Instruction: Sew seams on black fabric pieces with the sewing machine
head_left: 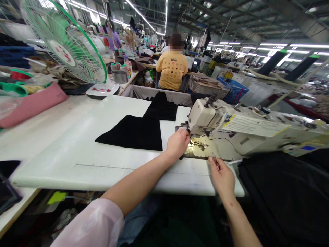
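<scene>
Our left hand (pixel 178 143) rests curled on the shiny metal needle plate (pixel 199 151) beside the cream sewing machine (pixel 208 116); our right hand (pixel 223 176) pinches a thin pink tool (pixel 217 166).

Bright, even light from the ceiling tube lights (pixel 144 17) — they glare white. The metal plate (pixel 199 149) beneath them shines. Edges bend wide; the fan (pixel 64 41) is slightly blurred.

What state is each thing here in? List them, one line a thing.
Left hand: closed, resting at the sewing machine's needle plate.
Right hand: pinching a small thin tool, too small to identify.
Sewing machine: nothing visible under the needle.
Needle plate: bare, shiny.
Black fabric: lying flat on the white table.
Green fan: upright; whether it is running cannot be told.
</scene>
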{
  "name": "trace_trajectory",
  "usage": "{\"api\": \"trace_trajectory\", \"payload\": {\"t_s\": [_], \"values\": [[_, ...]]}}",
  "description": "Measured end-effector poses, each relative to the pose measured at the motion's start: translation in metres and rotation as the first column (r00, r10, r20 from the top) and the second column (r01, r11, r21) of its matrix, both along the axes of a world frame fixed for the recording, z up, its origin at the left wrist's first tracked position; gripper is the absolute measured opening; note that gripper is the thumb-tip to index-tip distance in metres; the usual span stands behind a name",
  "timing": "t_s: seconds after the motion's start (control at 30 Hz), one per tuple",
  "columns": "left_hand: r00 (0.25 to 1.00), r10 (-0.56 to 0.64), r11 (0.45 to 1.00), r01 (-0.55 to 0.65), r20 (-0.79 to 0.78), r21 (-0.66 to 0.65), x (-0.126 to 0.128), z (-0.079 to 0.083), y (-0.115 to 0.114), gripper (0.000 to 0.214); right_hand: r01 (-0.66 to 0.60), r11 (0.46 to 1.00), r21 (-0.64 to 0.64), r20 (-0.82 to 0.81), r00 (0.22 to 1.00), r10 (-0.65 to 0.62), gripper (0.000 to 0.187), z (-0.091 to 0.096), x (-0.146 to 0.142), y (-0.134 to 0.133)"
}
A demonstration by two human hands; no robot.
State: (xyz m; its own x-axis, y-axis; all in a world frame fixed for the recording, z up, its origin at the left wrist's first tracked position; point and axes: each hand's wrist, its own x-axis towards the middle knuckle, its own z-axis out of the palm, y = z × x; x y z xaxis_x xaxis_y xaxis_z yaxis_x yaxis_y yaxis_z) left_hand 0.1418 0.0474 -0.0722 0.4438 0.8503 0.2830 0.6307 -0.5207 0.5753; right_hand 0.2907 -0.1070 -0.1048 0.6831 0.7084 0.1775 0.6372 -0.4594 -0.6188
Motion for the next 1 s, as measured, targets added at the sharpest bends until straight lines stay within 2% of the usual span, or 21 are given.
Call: {"api": "trace_trajectory", "payload": {"t_s": [0.2,0.4,0.73,1.0], "values": [[1.0,-0.004,1.0,0.004,-0.014,-0.001,0.001,-0.001,0.001,0.018,-0.048,0.995,0.088,-0.087,0.995,0.056,0.06,0.0,0.005,0.002],[1.0,-0.022,1.0,0.022,-0.007,-0.001,0.001,-0.002,0.002,0.018,-0.068,0.979,0.194,-0.212,0.971,0.109,0.071,0.007,0.004,0.017],[0.999,-0.037,0.999,0.037,0.008,-0.008,-0.001,-0.001,0.004,0.017,-0.104,0.947,0.303,-0.283,0.94,0.193,0.07,-0.01,-0.002,0.054],[0.998,-0.035,0.999,0.036,-0.046,0.01,-0.003,0.001,0.003,0.019,-0.096,0.938,0.332,-0.313,0.927,0.205,0.067,-0.014,-0.002,0.057]]}}
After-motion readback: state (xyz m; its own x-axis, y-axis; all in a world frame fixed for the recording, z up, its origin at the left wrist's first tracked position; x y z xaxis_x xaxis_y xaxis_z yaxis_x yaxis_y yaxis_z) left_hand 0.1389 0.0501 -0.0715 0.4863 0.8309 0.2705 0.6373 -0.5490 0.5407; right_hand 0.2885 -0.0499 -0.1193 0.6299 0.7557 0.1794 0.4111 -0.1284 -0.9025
